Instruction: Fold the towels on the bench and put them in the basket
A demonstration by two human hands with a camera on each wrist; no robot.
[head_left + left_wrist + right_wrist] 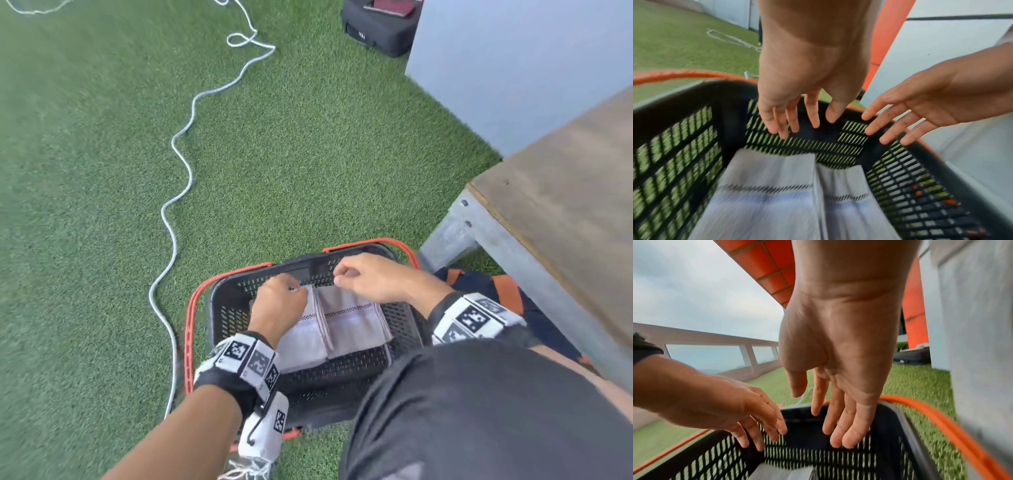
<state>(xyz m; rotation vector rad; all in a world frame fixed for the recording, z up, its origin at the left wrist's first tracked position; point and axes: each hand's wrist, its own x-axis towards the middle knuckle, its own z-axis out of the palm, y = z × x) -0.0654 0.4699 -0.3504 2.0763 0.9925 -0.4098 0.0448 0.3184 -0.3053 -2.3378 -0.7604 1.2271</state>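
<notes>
A black mesh basket (233, 318) with orange handles stands on the grass below me. Two folded grey towels, each with a dark and a blue stripe, lie side by side in it: one on the left (301, 342), one on the right (352, 325). My left hand (296, 289) hovers over the left towel's far edge. My right hand (339, 274) is over the far end of the basket. In the left wrist view my left hand (797, 120) and right hand (894, 128) have straight, spread fingers, hold nothing, and hang above the towels (766, 194). In the right wrist view my right hand (830, 418) is likewise open.
A wooden-topped bench (565, 205) on a grey metal frame stands to the right of the basket. A dark cloth with orange stripes (507, 291) lies under it. A white rope (178, 192) winds over the grass on the left. A black bag (380, 27) sits far back by a grey wall (513, 68).
</notes>
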